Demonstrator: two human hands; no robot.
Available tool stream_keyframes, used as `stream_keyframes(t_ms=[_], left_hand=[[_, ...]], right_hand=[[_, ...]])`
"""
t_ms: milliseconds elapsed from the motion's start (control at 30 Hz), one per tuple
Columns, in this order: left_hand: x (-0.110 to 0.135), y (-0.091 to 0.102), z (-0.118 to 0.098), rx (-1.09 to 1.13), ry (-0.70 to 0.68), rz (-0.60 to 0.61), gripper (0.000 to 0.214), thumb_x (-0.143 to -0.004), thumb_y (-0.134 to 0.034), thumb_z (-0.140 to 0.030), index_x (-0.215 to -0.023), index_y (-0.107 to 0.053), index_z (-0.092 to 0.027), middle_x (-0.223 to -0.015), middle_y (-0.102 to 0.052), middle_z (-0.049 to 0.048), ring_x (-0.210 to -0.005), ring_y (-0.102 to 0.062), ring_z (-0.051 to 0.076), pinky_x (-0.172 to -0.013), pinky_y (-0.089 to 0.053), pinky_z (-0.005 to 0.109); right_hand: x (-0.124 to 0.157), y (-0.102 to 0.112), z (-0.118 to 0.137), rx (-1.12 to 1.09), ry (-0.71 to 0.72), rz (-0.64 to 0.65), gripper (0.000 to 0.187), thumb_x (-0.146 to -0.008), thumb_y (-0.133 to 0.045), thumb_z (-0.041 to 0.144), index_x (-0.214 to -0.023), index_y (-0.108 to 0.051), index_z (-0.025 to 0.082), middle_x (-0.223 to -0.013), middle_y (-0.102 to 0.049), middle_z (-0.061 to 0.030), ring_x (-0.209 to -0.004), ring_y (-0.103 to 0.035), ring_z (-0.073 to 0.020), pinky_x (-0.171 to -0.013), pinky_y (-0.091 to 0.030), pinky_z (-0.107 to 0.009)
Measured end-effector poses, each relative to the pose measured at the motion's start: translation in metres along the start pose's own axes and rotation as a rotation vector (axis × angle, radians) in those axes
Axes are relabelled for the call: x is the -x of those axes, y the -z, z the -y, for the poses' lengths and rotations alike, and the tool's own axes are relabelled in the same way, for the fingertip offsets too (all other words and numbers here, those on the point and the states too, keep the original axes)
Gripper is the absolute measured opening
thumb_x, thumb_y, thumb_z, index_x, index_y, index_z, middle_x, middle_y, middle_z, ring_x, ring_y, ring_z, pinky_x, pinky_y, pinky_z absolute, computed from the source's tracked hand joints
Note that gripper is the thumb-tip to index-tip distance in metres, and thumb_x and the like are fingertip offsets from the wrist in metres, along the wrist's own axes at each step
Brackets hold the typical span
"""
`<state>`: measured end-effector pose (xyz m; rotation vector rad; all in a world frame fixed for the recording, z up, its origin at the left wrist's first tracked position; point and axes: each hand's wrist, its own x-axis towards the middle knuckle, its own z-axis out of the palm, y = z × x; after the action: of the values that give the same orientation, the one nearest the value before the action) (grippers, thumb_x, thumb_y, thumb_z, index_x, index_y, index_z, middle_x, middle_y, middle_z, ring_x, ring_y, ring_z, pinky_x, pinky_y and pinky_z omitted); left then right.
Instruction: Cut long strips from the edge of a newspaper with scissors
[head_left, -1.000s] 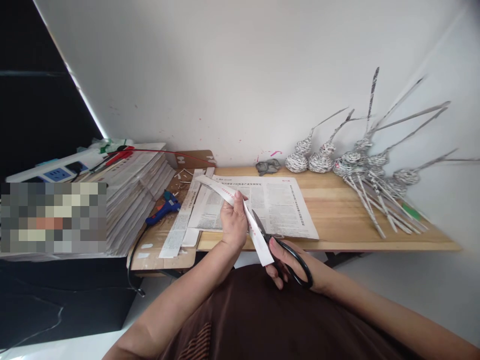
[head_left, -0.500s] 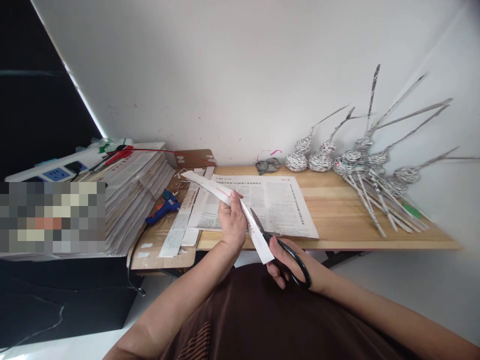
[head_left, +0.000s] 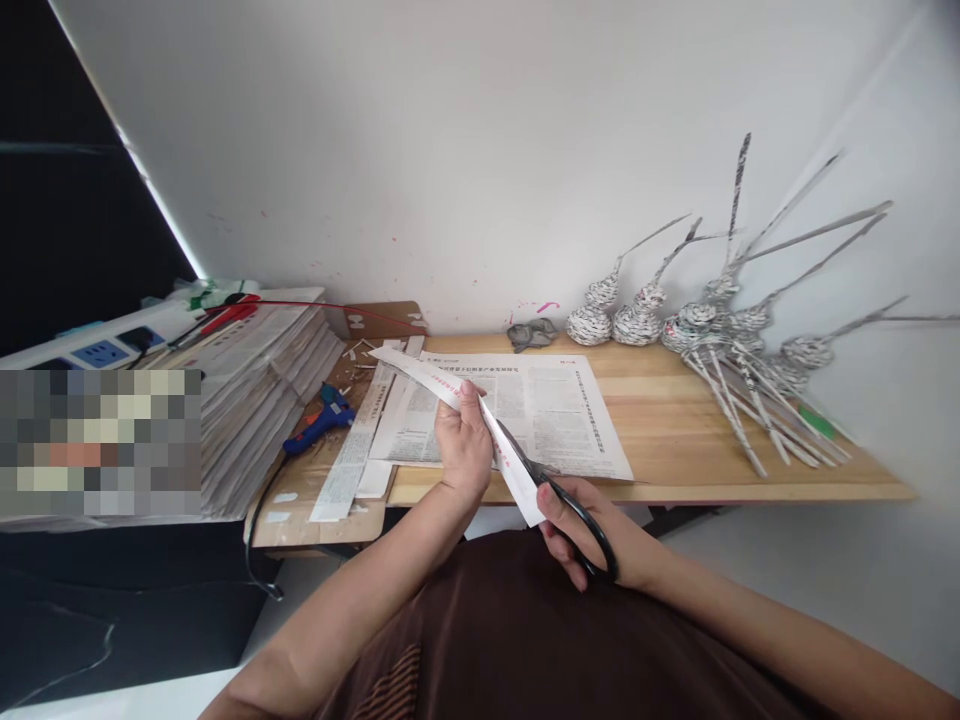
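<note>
A long folded strip of newspaper is pinched in my left hand, thumb on top, its far end sticking out to the upper left. My right hand grips black-handled scissors, with fingers in the loops. Their blades point up and left along the strip's right side, close by my left fingers; whether the lower blade is inside the fold is hidden. Beneath both hands, a printed newspaper sheet lies flat on the wooden table.
Left of the sheet are cut paper strips, a blue glue gun on cardboard, and a tall newspaper stack carrying a power strip. At right stand several woven paper gourds beside rolled paper sticks. A grey cloth lies behind.
The scissors have tilted so that their blades lie closer against the strip. My left hand keeps its hold, and the whole view has shifted slightly.
</note>
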<state>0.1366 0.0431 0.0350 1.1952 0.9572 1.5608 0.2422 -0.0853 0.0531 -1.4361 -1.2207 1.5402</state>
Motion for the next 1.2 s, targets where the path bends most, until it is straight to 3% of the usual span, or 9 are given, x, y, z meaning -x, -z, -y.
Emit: stream_keyframes(t_ms=[267, 533, 667, 767, 1000, 1200], left_hand=[[0.008, -0.003, -0.002, 0.02, 0.03, 0.025, 0.045, -0.085, -0.056, -0.065, -0.076, -0.056, -0.021, -0.063, -0.053, -0.0026, -0.059, -0.05, 0.013, -0.062, -0.043, 0.026], [0.008, -0.001, 0.004, 0.049, 0.025, 0.012, 0.044, -0.085, -0.057, -0.063, -0.078, -0.058, -0.02, -0.067, -0.057, -0.0016, -0.064, -0.053, 0.014, -0.065, -0.044, 0.027], [0.007, 0.001, 0.008, 0.139, 0.059, 0.012, 0.04, -0.086, -0.06, -0.058, -0.094, -0.066, -0.02, -0.08, -0.063, 0.0005, -0.075, -0.058, 0.014, -0.073, -0.046, 0.026], [-0.003, 0.007, 0.003, 0.322, 0.147, 0.03, 0.042, -0.082, -0.067, -0.054, -0.11, -0.066, -0.022, -0.082, -0.063, -0.0008, -0.071, -0.059, 0.013, -0.069, -0.046, 0.025], [-0.035, 0.019, -0.018, 0.484, 0.348, 0.106, 0.049, -0.076, -0.07, -0.061, -0.096, -0.066, -0.016, -0.063, -0.054, -0.0034, -0.054, -0.053, 0.01, -0.054, -0.042, 0.023], [-0.029, 0.011, -0.009, 0.302, 0.211, -0.021, 0.048, -0.077, -0.065, -0.067, -0.079, -0.057, -0.019, -0.057, -0.044, -0.007, -0.048, -0.04, 0.008, -0.05, -0.035, 0.022]], right_hand=[[-0.002, -0.004, 0.012, 0.052, 0.183, 0.017, 0.069, -0.086, -0.031, 0.083, -0.061, -0.045, 0.02, -0.046, -0.048, 0.0038, -0.042, -0.047, -0.0098, -0.048, -0.039, -0.024], [-0.002, -0.007, 0.006, 0.028, 0.105, -0.045, 0.068, -0.08, -0.037, 0.087, -0.065, -0.042, 0.021, -0.045, -0.043, 0.0083, -0.031, -0.041, -0.0073, -0.039, -0.033, -0.023], [-0.002, -0.003, 0.005, 0.031, 0.089, -0.034, 0.066, -0.078, -0.044, 0.086, -0.066, -0.042, 0.021, -0.046, -0.044, 0.0087, -0.031, -0.041, -0.0064, -0.037, -0.032, -0.021], [0.0, 0.003, 0.002, 0.045, 0.081, -0.02, 0.061, -0.082, -0.048, 0.081, -0.07, -0.043, 0.021, -0.045, -0.045, 0.0092, -0.031, -0.041, -0.0063, -0.036, -0.031, -0.02], [0.002, 0.006, -0.002, 0.056, 0.015, 0.009, 0.058, -0.08, -0.054, 0.077, -0.071, -0.043, 0.021, -0.05, -0.044, 0.0092, -0.034, -0.039, -0.0057, -0.037, -0.033, -0.02], [0.004, 0.004, 0.002, 0.113, 0.051, 0.021, 0.056, -0.083, -0.052, 0.075, -0.071, -0.046, 0.021, -0.05, -0.047, 0.0069, -0.041, -0.045, -0.0089, -0.045, -0.035, -0.023]])
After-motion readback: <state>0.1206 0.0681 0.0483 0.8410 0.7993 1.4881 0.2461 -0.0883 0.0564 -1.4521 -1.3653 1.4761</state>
